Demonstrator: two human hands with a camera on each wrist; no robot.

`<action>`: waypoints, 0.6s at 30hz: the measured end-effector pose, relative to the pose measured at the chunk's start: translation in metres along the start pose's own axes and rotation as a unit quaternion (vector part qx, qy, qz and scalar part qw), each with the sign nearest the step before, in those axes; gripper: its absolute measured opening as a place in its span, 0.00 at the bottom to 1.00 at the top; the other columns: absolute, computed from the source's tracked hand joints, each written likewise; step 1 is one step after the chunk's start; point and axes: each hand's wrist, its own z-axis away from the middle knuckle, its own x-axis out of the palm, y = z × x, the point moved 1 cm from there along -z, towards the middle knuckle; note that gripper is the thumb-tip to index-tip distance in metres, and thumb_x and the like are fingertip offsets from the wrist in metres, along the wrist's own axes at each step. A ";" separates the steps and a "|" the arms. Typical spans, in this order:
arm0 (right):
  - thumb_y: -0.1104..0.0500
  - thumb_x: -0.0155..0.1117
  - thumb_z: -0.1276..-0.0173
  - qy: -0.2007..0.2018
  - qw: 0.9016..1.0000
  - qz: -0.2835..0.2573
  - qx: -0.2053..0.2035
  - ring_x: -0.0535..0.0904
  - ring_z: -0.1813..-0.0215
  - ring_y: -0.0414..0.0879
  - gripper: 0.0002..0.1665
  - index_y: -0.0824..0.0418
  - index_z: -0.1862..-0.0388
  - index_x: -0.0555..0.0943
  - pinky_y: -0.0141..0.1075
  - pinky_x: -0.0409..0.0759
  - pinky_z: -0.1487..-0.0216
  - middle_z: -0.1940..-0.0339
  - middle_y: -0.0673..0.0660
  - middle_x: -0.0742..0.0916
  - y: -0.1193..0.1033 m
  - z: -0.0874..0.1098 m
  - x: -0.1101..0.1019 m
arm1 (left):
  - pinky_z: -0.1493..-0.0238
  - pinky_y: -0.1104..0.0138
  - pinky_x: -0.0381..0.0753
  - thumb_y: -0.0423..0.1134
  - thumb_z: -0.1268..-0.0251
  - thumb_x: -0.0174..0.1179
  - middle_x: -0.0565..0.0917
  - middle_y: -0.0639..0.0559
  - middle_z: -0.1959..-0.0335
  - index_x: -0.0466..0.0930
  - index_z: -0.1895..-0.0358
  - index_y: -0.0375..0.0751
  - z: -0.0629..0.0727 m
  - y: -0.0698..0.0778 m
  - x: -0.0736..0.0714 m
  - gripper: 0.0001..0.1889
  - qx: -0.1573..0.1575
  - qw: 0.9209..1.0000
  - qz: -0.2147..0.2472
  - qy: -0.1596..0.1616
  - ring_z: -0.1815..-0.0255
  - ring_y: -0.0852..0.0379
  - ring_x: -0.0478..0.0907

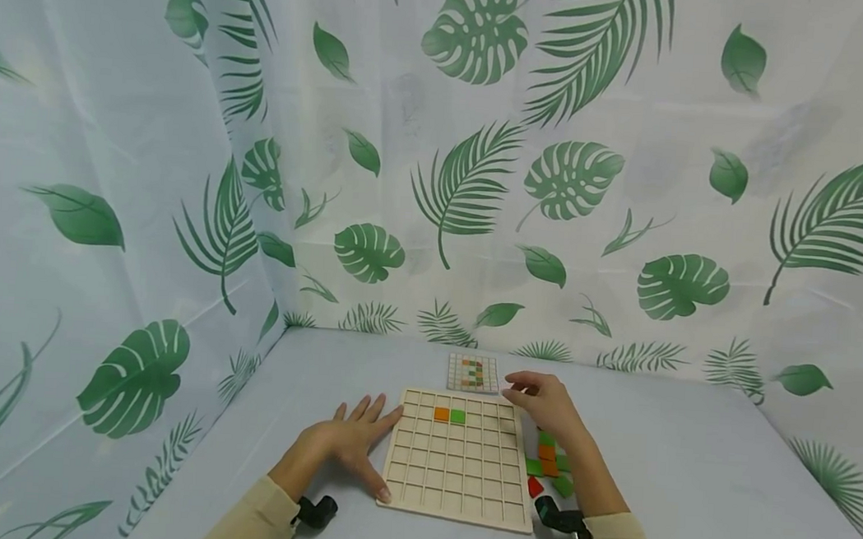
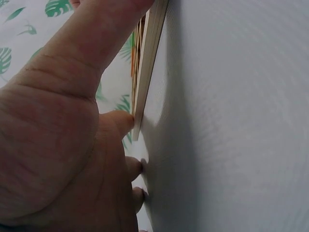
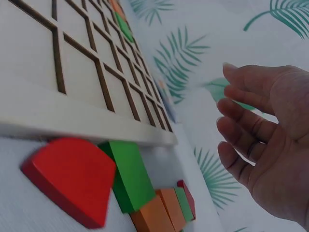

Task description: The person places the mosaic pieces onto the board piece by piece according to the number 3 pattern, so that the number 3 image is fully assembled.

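Observation:
A wooden grid board [image 1: 457,461] lies flat on the table, an orange tile [image 1: 441,414] and a green tile [image 1: 458,417] side by side in its upper rows. My left hand [image 1: 353,438] spreads its fingers at the board's left edge, with the thumb touching the near corner. Above the board's far right corner, my right hand [image 1: 542,398] is raised with bent, loose fingers. Nothing shows between its fingers in the right wrist view. Just beyond the board lies a small pattern card [image 1: 473,373] printed with coloured squares.
Right of the board, partly under my right forearm, lie several loose green and orange pieces [image 1: 548,454]. A red piece with a rounded side [image 3: 72,179] sits close to the board's edge. Leaf-patterned curtains [image 1: 466,181] stand behind and to the left.

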 end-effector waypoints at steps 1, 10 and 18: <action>0.53 0.70 0.26 0.003 1.000 0.001 0.003 0.80 0.59 0.49 0.23 0.64 0.38 0.84 0.37 0.80 0.64 0.53 0.59 0.88 0.002 0.001 -0.003 | 0.20 0.32 0.40 0.75 0.62 0.77 0.40 0.40 0.12 0.41 0.13 0.58 0.000 0.000 0.000 0.73 0.000 1.000 0.000 -0.002 0.12 0.36 0.34; 0.50 0.71 0.27 0.015 0.999 0.012 0.029 0.80 0.57 0.49 0.26 0.64 0.38 0.83 0.35 0.81 0.63 0.50 0.61 0.88 0.014 0.002 -0.016 | 0.19 0.32 0.40 0.75 0.62 0.77 0.41 0.41 0.12 0.42 0.13 0.58 0.000 0.002 -0.001 0.73 -0.006 1.000 0.000 -0.004 0.12 0.37 0.35; 0.53 0.71 0.28 0.008 0.998 0.045 0.053 0.79 0.56 0.50 0.23 0.64 0.39 0.84 0.36 0.81 0.61 0.50 0.60 0.88 0.024 0.004 -0.021 | 0.20 0.32 0.40 0.73 0.61 0.78 0.40 0.39 0.12 0.42 0.13 0.56 0.003 0.003 -0.001 0.72 0.004 1.000 0.006 0.001 0.12 0.36 0.35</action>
